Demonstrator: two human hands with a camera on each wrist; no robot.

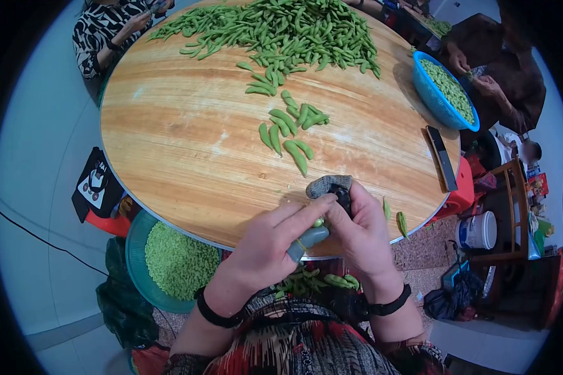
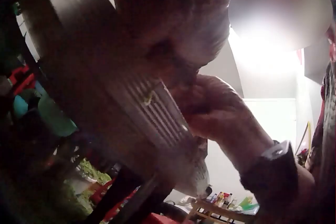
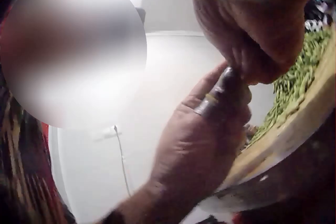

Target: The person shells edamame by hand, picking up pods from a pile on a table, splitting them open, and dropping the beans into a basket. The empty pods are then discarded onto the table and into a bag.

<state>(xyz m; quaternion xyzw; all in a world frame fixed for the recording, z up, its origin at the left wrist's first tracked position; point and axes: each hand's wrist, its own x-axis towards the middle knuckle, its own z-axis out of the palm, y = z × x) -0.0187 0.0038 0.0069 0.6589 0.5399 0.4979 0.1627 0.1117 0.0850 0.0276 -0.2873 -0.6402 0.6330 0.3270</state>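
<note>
Over the near table edge, my left hand [image 1: 263, 250] and right hand [image 1: 366, 237] meet at the fingertips. The left thumb wears a grey cover [image 1: 308, 240] with a yellow band. Beside its tip, a bit of green edamame [image 1: 319, 222] shows between thumb and index finger; the rest is hidden by the fingers. My right fingers are curled, two of them in grey cloth and black covers [image 1: 329, 184], and the right thumb touches the left fingertips. What the right fingers hold, I cannot tell. In the right wrist view the left hand [image 3: 194, 145] comes up from below.
Edamame pods [image 1: 294, 34] are heaped at the far side of the round wooden table [image 1: 181, 137]; loose pods [image 1: 281, 125] trail nearer. A teal basket of shelled beans [image 1: 137, 275] stands below left. A blue basket [image 1: 431, 94] and a phone [image 1: 441, 157] lie right. Other people sit around.
</note>
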